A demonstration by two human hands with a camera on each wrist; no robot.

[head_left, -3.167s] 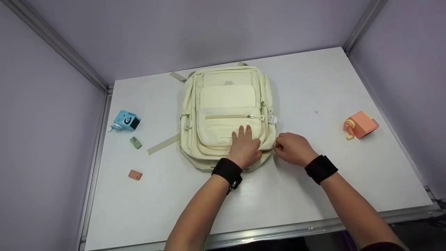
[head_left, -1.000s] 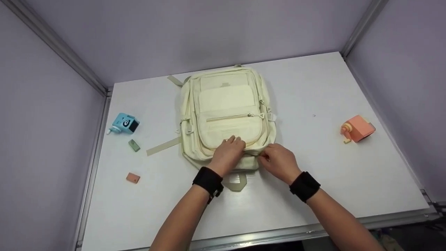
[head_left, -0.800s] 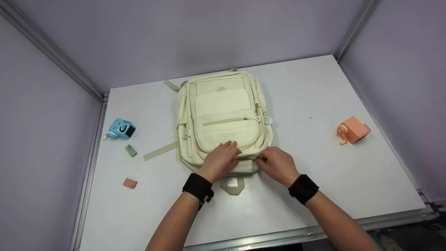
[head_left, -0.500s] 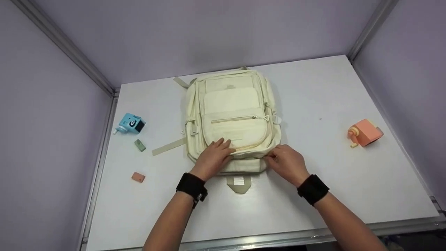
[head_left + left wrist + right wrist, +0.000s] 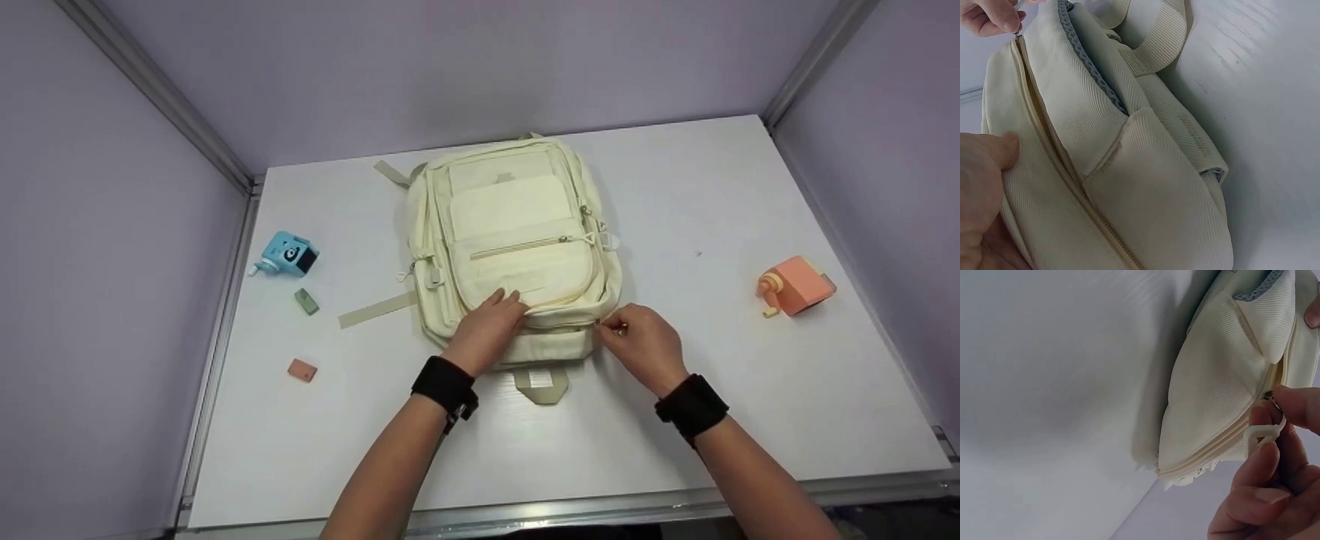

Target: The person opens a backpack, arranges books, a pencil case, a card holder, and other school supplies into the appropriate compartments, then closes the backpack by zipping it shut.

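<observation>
A cream backpack [image 5: 517,225] lies front side up on the white table. My left hand [image 5: 487,330] rests on its near end with relaxed fingers; in the left wrist view the thumb [image 5: 1008,151] lies on the fabric beside a zipper [image 5: 1067,163]. The zipper halves are parted below the slider. At the near right corner, my right hand [image 5: 641,341] pinches the zipper pull, whose white loop [image 5: 1258,433] hangs between the fingers in the right wrist view. A metal slider [image 5: 1267,395] shows at the fingertips.
Left of the bag sit a blue toy-like box with a crank [image 5: 289,253], a green block [image 5: 306,301] and a reddish block [image 5: 302,370]. An orange box with a crank [image 5: 799,285] stands at right. A strap [image 5: 375,309] and a handle loop [image 5: 544,394] extend from the bag.
Compared with 3.2 seconds ago, my right hand has come round the bag's near right corner, and my left hand has shifted left and nearer. The handle loop has come into view.
</observation>
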